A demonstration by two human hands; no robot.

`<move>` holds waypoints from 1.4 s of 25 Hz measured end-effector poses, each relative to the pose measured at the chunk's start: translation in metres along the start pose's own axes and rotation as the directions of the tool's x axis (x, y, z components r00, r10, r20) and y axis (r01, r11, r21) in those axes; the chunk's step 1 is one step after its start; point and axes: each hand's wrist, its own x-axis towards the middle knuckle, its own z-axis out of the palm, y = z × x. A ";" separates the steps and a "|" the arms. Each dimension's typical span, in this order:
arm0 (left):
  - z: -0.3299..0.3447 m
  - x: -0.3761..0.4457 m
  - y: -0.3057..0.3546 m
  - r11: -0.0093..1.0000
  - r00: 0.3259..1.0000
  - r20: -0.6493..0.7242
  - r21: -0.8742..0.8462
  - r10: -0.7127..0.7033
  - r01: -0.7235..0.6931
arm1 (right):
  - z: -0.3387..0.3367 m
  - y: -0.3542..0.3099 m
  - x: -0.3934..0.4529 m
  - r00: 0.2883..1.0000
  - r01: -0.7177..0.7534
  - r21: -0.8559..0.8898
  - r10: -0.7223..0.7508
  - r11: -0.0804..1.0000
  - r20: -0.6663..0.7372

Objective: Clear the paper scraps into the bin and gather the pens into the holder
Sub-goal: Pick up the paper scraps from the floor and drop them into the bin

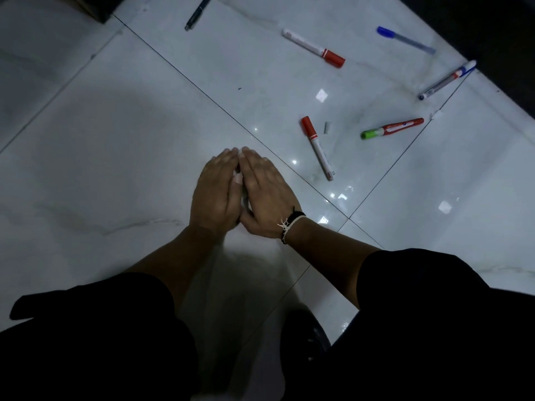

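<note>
My left hand and my right hand are pressed together edge to edge on the white tiled floor, fingers straight and closed. A pale sliver of paper scraps shows in the gap between the palms. Several pens lie to the upper right, apart from my hands: a red-capped marker nearest, a green-and-red pen, another red-capped marker, a blue pen, a blue-white pen and a black pen. A small grey scrap lies by the near marker. No bin or holder can be made out.
A small white scrap lies near the green-and-red pen. Dark furniture edges run along the top left and the right. A dark rounded object, which I cannot identify, sits low between my black sleeves.
</note>
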 end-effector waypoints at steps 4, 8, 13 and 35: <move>-0.006 -0.008 -0.012 1.000 0.997 -0.073 0.015 0.007 -0.006 | -0.003 0.007 0.008 0.979 0.179 -0.126 -0.165 0.976 0.118; -0.007 -0.010 -0.010 0.987 0.999 -0.020 0.159 0.028 -0.025 | -0.004 0.012 0.017 0.960 0.268 -0.275 -0.231 0.923 0.162; -0.002 0.007 -0.007 0.956 0.991 -0.131 0.284 -0.038 0.075 | -0.001 0.009 0.042 0.930 0.325 -0.217 -0.353 0.920 -0.104; -0.074 0.222 0.085 0.838 0.837 -0.258 -0.414 -0.484 0.357 | -0.202 0.014 0.136 0.864 -0.172 0.338 0.307 0.925 -0.400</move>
